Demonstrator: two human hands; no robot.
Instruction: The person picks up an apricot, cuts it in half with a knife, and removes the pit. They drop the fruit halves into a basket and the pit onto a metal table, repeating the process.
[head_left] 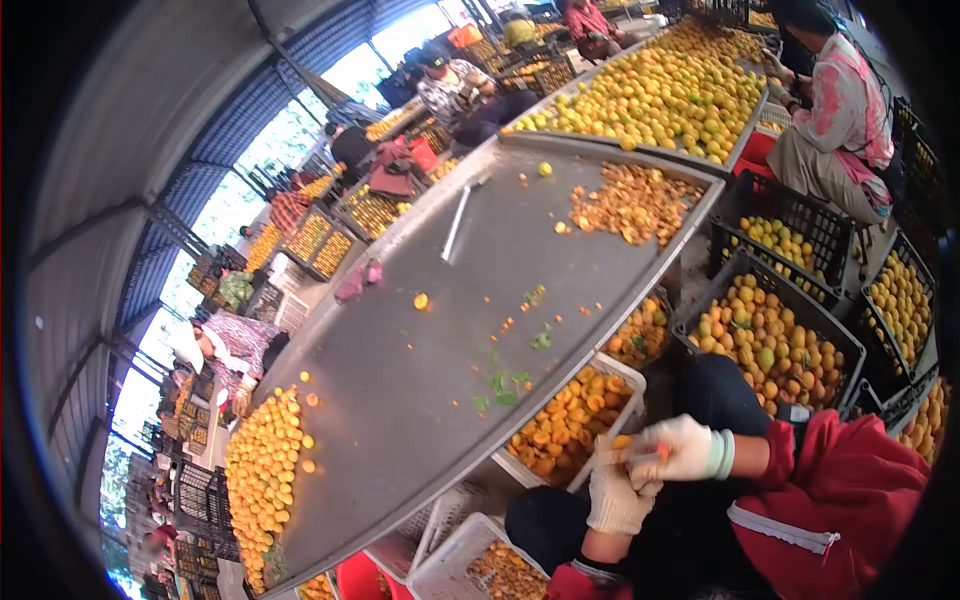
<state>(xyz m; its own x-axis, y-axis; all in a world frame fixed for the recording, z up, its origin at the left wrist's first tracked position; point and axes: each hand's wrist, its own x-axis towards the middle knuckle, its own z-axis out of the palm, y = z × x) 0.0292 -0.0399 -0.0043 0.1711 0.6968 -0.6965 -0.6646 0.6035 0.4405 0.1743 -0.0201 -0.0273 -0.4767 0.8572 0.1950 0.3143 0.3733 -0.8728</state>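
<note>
My left hand point(618, 497), in a pale knitted glove, is closed with its fingertips around an orange fruit point(622, 442). Right beside it, my right hand point(688, 450), in a similar glove with a light green cuff, is closed around a small thing with an orange-red end point(663, 452); its shape is mostly hidden. Both hands are close together over my lap, near the white crate of cut fruit halves point(575, 415) at the table's edge.
A metal table point(400, 370) holds piled whole fruit point(265, 470), fruit pieces point(635, 203), leaves and a metal bar point(460, 222). Black crates of fruit point(768, 345) stand at the right. A person point(835, 110) sits at the upper right; others work beyond the table.
</note>
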